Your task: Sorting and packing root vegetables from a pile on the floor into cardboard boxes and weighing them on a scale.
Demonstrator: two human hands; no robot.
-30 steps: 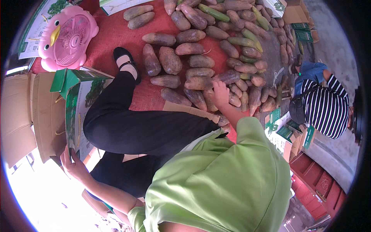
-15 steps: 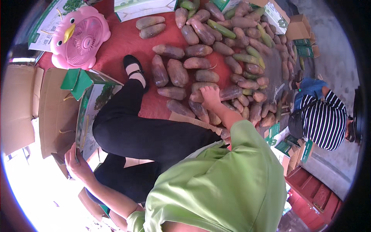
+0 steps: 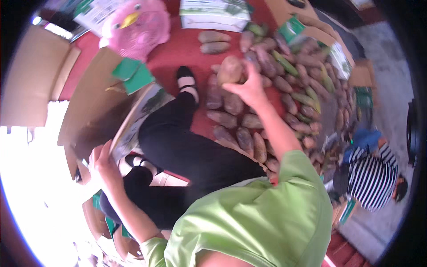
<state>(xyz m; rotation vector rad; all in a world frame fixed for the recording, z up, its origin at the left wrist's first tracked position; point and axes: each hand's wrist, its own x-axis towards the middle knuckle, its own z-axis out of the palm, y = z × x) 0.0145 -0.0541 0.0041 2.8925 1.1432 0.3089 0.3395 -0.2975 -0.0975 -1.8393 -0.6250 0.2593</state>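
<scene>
In my right hand (image 3: pixel 249 86) a thick, brownish gourd-like fruit (image 3: pixel 230 71) is lifted above the others, thumb and fingers spread around it. Beneath it, several similar long fruits (image 3: pixel 222 119) lie in loose rows on the red floor covering (image 3: pixel 195 120). On my left stands an open cardboard carton (image 3: pixel 95 107) with green end flaps (image 3: pixel 132 75); its inside is mostly in shadow. My left hand (image 3: pixel 106 167) has its fingers curled on the carton's near edge.
A pink animal-shaped fan (image 3: pixel 138 29) stands at the far left, beside a white printed carton (image 3: pixel 215 15). A large pile of brown and green fruits (image 3: pixel 307 80) spreads to the right. Beyond it, a person in a striped top (image 3: pixel 373 178) bends among boxes.
My right hand has taken hold of a fruit from the rows and lifted it away from me. My left hand stays at the carton's edge. The whole view has shifted.
</scene>
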